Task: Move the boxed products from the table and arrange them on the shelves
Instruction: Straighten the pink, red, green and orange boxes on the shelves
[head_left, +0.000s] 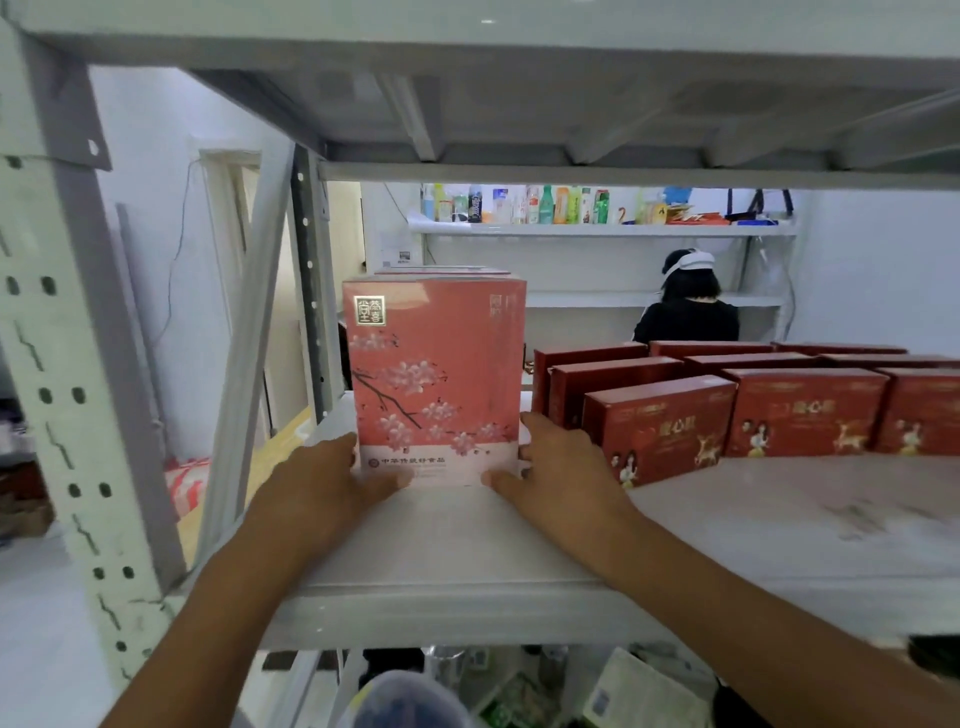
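Single head-worn wide-angle view, close up at a grey metal shelf (467, 551), facing forward and slightly down, its board across lower centre, upper shelf (519, 109) along the top, far wall (872, 270) mid-right.

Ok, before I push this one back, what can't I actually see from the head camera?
Head view:
- Rear boxes: only top edges show; the pink box hides their count.
- Red boxes: row cut by the right edge; print blurred.
- Lower shelf items: blurred, partly under the shelf board.
- Table: out of view.
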